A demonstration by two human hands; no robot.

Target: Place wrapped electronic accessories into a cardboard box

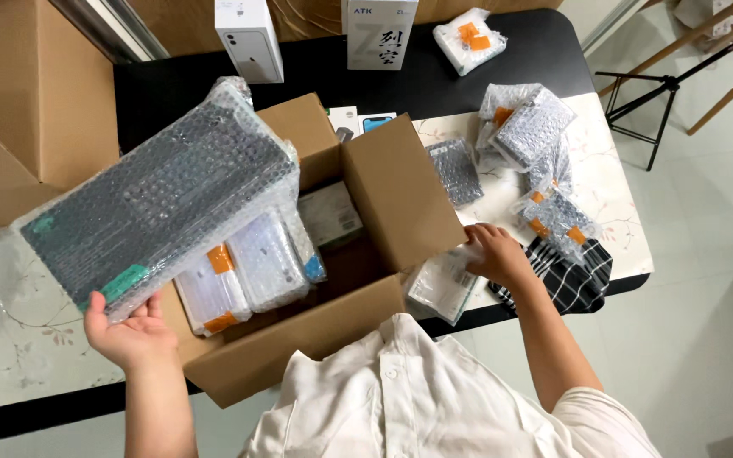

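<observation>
At the far left a large plain cardboard box (19,110) stands on the table; just to its right the left hand (129,332) is turned palm up under the near corner of a long flat dark slab in bubble wrap (159,199), fingers spread beneath it and the thumb curled up against its edge, so the hand bears the slab from below while the slab tilts above and beyond the hand, over the left half of an open brown carton (299,339); inside that carton, just under the slab's right edge, lie two small bubble-wrapped packets with orange tape (239,276), side by side, and a flat pale packet (330,214) deeper in; the carton's right flap (400,199) stands raised; past it, the right hand (495,254) lies palm down, fingers bent, on a flat packet in clear wrap (443,287) at the table's near edge, touching it from above, though whether it grips the packet cannot be told; just right of that hand lies a black-and-white checked cloth (572,276); beyond it several more bubble-wrapped bundles (526,123) are scattered on the floral tablecloth (612,195); at the back, two upright white boxes (249,38) stand on the black table top (434,80).
</observation>
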